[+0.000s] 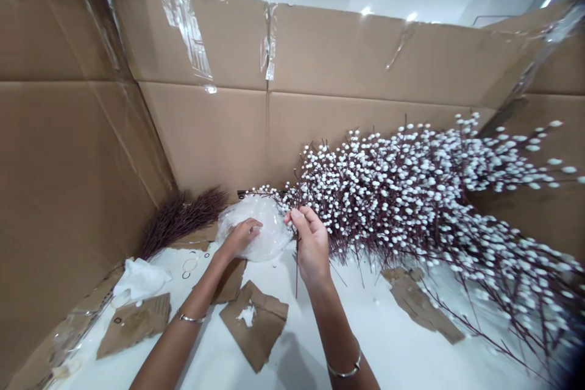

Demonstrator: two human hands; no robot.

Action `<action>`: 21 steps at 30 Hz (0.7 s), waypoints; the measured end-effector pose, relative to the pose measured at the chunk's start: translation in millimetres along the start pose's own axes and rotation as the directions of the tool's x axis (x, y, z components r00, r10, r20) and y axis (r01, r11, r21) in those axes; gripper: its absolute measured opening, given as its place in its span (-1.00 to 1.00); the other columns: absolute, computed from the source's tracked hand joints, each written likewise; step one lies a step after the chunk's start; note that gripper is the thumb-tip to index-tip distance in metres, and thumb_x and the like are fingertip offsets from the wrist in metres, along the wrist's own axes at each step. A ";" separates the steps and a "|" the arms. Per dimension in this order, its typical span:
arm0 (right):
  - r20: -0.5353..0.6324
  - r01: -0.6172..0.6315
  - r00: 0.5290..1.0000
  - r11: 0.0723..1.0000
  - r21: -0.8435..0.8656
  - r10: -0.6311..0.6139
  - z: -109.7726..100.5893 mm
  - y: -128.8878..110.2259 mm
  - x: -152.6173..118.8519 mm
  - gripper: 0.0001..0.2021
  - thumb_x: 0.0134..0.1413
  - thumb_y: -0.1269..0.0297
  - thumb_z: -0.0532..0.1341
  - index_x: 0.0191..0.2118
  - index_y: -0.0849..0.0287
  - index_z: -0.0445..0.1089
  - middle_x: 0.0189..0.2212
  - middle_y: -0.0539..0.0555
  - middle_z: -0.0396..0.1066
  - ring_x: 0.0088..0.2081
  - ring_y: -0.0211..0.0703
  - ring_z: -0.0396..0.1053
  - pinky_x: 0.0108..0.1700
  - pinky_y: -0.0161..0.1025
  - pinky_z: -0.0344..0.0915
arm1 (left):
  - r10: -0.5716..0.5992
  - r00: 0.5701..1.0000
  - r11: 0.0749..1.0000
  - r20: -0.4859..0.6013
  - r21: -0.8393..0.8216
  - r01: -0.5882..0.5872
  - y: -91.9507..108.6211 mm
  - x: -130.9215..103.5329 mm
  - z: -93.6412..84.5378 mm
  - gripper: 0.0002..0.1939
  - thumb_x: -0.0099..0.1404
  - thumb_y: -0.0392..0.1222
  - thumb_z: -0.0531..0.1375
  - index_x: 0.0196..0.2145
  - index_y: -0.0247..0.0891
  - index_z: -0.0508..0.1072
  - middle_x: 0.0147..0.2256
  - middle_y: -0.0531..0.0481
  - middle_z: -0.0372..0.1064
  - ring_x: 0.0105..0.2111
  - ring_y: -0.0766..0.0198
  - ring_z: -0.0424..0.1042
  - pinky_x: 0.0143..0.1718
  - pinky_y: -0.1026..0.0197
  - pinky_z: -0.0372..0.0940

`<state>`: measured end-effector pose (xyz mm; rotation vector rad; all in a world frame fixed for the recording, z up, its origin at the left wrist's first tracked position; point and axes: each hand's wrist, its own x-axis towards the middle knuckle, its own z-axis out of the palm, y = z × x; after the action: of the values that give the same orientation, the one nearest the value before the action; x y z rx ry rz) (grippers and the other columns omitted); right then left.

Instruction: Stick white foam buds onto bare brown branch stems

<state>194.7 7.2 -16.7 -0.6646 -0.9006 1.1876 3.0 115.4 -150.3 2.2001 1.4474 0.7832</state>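
Observation:
My right hand (pixel 313 241) is closed, its thumb and fingers pinching a thin dark-brown stem (pixel 297 277) that stands nearly upright. The upper end of the stem blends into the branches behind it. My left hand (pixel 244 236) is over a clear plastic bag (pixel 269 241) with whitish contents, its fingers bent and slightly apart. I see nothing held in them. To the right of my hands lies a large pile of brown branches with white buds (pixel 388 183). A bundle of bare brown stems (pixel 183 219) rests to the left, beyond my left hand.
Tall cardboard walls (pixel 205 134) enclose the white surface (pixel 356 329) at the back and sides. Torn cardboard pieces (pixel 265 341) lie in front, with another piece (pixel 425 304) at right. A crumpled white sheet (pixel 141 278) and several rubber bands (pixel 189 265) sit at left.

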 end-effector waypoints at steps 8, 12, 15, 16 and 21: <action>0.079 -0.028 0.996 0.998 -0.057 0.032 4.5 -0.7 -2.7 -0.84 0.10 0.16 0.27 -0.38 0.12 0.38 -0.43 -0.04 0.45 -0.39 -0.25 0.33 -0.27 -0.31 0.25 | -0.027 0.999 0.999 -0.022 0.031 0.027 -6.9 14.3 18.9 -0.81 0.23 -0.33 0.17 -0.21 -0.30 0.53 -0.23 -0.14 0.48 -0.23 0.13 0.42 -0.09 0.14 0.27; 0.109 -0.047 0.992 0.993 -0.112 0.059 6.7 -1.9 -3.3 -0.83 0.09 0.14 0.26 -0.37 0.11 0.38 -0.37 -0.02 0.49 -0.32 -0.22 0.37 -0.22 -0.32 0.25 | -0.035 0.999 0.999 -0.023 0.016 0.036 -7.4 11.7 14.1 -0.73 0.25 -0.31 0.16 -0.09 -0.28 0.51 -0.21 -0.12 0.51 -0.21 0.15 0.44 -0.10 0.17 0.27; 0.133 -0.071 0.987 0.988 -0.136 0.089 8.9 -2.7 -5.2 -0.83 0.09 0.14 0.26 -0.36 0.12 0.38 -0.34 -0.01 0.52 -0.30 -0.22 0.38 -0.19 -0.32 0.26 | -0.038 0.999 0.999 -0.022 0.000 0.038 -8.3 11.5 11.0 -0.71 0.25 -0.32 0.16 -0.08 -0.28 0.51 -0.22 -0.12 0.52 -0.22 0.17 0.45 -0.12 0.19 0.27; 0.139 -0.077 0.986 0.988 -0.136 0.096 9.6 -3.0 -6.0 -0.83 0.09 0.14 0.26 -0.36 0.12 0.38 -0.34 -0.01 0.52 -0.30 -0.22 0.39 -0.17 -0.31 0.27 | -0.039 0.999 0.999 -0.020 -0.005 0.039 -8.7 11.9 10.8 -0.72 0.23 -0.34 0.16 -0.10 -0.29 0.52 -0.23 -0.12 0.52 -0.24 0.17 0.45 -0.14 0.20 0.27; 0.164 -0.085 0.981 0.989 -0.123 0.104 11.5 -4.8 -8.3 -0.84 0.11 0.15 0.25 -0.36 0.12 0.37 -0.29 0.02 0.54 -0.22 -0.19 0.41 -0.10 -0.29 0.29 | -0.047 0.999 0.998 -0.027 -0.046 0.046 -6.5 12.5 13.9 -0.74 0.11 -0.43 0.20 -0.22 -0.33 0.55 -0.30 -0.13 0.51 -0.30 0.17 0.43 -0.20 0.20 0.27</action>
<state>186.1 -2.3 -8.9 -0.7130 -1.0981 1.2993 11.2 129.2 -161.9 2.1223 1.4740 0.8262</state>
